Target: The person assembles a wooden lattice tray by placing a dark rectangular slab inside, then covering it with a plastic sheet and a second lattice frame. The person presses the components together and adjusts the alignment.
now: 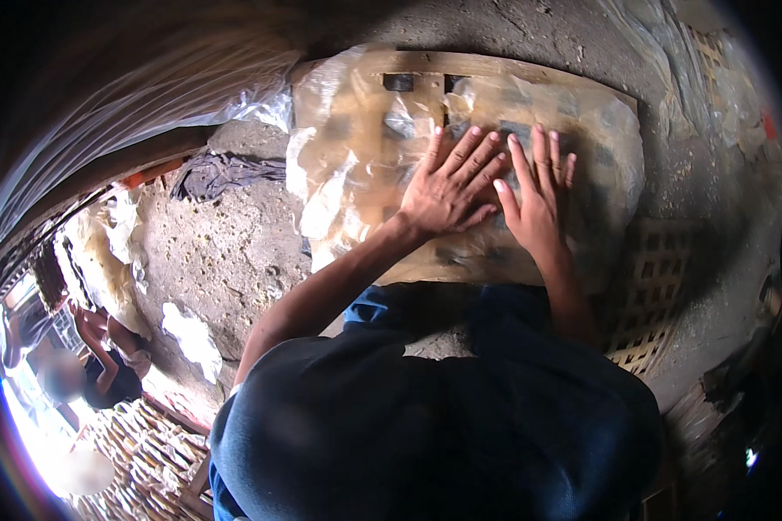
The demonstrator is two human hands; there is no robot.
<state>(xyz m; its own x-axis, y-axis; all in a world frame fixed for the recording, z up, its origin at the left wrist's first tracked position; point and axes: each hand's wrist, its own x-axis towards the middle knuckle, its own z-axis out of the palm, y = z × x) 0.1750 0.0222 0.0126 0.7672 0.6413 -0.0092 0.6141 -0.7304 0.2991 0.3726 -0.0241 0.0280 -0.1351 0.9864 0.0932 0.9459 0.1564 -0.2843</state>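
In front of me a wooden lattice frame (513, 62) lies low, covered by a wrinkled clear plastic sheet (330, 187). Square dark gaps of the lattice show through the plastic. My left hand (450, 187) rests palm down near the middle of the sheet, its fingers spread and pointing away from me. Close beside it on the right, my right hand (537, 191) also lies flat on the sheet with its fingers apart. Neither hand grips anything. What lies under the palms is hidden.
A wooden lattice rack (647, 282) stands at the right. Dark crumpled cloth (226, 176) and a plastic scrap (191, 339) lie on the dirt floor at left. Draped clear plastic (139, 113) hangs at upper left. Another person (113, 369) is at far left, near rows of pale pieces (139, 460).
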